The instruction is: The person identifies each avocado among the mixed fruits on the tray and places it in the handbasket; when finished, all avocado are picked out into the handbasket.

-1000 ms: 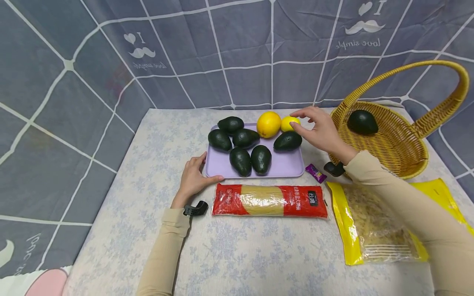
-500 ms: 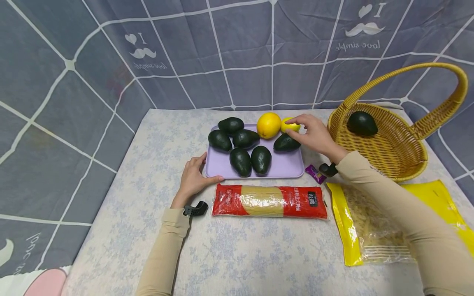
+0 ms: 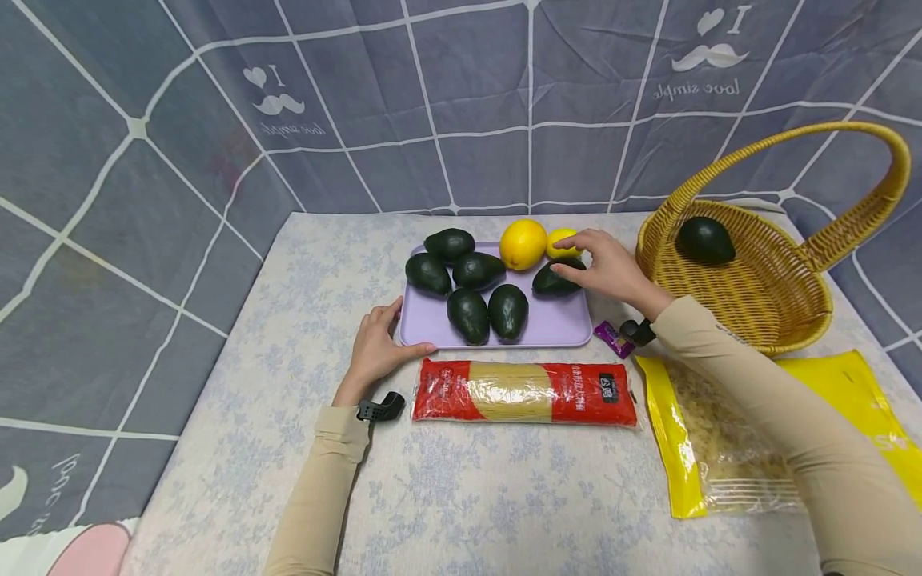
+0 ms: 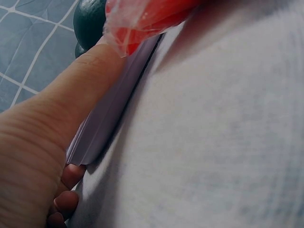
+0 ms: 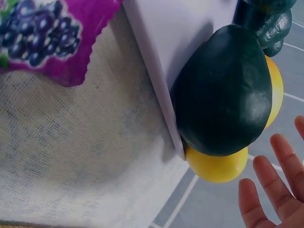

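A lilac tray (image 3: 425,326) holds several dark green avocados (image 3: 468,316), an orange-yellow fruit (image 3: 523,245) and a yellow lemon (image 3: 560,242). My left hand (image 3: 374,344) holds the tray's near left corner, thumb along the front side and fingers at the left side. Over the rightmost avocado (image 3: 547,280) is my right hand (image 3: 608,268), thumb and fingers spread apart. In the right wrist view, the fingers (image 5: 280,185) are separated and visibly apart from this avocado (image 5: 223,95).
A wicker basket (image 3: 749,300) with one avocado (image 3: 706,240) stands at the right. In front of the tray lies a red spaghetti pack (image 3: 519,392). A purple wrapped candy (image 3: 615,338) sits by the tray's right corner, and a yellow pasta bag (image 3: 684,448) is under the right forearm.
My right hand has moved from beside the lemon toward me and slightly left, down over the rightmost avocado. My left hand and the tray have stayed still.
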Action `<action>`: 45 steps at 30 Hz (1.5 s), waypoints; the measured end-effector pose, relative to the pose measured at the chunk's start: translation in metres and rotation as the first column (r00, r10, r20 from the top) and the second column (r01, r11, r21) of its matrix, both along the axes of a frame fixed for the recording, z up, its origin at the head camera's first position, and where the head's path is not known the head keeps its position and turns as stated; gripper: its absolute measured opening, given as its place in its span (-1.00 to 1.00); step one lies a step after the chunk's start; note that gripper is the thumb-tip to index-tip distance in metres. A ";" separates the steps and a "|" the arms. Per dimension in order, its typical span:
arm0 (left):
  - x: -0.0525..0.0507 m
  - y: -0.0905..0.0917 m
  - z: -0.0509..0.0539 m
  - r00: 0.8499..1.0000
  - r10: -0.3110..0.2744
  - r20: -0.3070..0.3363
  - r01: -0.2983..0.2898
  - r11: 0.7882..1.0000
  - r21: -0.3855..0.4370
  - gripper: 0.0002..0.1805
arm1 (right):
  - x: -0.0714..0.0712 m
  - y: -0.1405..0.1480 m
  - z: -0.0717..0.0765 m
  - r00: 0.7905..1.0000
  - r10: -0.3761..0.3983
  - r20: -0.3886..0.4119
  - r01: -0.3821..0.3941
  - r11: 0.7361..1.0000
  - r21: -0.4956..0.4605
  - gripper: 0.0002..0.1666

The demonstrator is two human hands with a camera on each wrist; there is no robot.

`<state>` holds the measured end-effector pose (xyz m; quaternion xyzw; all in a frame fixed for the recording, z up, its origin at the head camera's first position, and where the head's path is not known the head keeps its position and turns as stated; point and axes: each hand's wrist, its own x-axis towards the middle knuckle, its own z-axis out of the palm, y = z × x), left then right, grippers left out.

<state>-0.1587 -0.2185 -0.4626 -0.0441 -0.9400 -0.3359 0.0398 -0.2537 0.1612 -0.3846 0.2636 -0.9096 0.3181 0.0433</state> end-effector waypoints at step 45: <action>0.001 0.002 0.003 1.000 0.011 0.013 -0.011 1.000 -0.007 0.20 | -0.002 0.004 -0.016 0.987 -0.042 0.155 0.026 0.994 0.104 -0.31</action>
